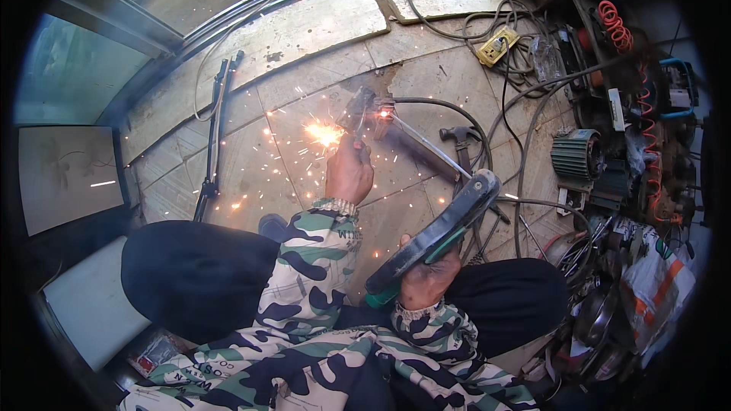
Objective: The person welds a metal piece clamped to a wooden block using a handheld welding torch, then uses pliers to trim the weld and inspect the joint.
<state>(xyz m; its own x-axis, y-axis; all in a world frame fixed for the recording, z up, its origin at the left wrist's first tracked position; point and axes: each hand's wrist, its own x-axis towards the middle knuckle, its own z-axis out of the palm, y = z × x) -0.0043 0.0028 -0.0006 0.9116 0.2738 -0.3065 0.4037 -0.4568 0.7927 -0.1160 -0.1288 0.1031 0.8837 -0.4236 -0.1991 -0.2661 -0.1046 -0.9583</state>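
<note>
My right hand (431, 278) is wrapped round a black-and-green welding electrode holder (438, 232). A thin welding electrode (426, 144) runs from its head up and left to a glowing spot on rusty metal. My left hand (350, 171) is closed beside that metal, fingertips pinched at a dark metal piece (358, 106). Bright sparks (324, 134) burst just left of these fingers and scatter over the tiles. Smoke and glare blur what the left fingers hold. A dark metal bar (419, 151) slants below the electrode.
A hammer (461, 137) lies right of the bar among looped black cables (525, 99). A yellow socket box (498, 46) sits beyond. Motors (576, 154) and scrap crowd the right side. Folded dark metal legs (217, 129) lie left, beside a glass door frame (114, 15).
</note>
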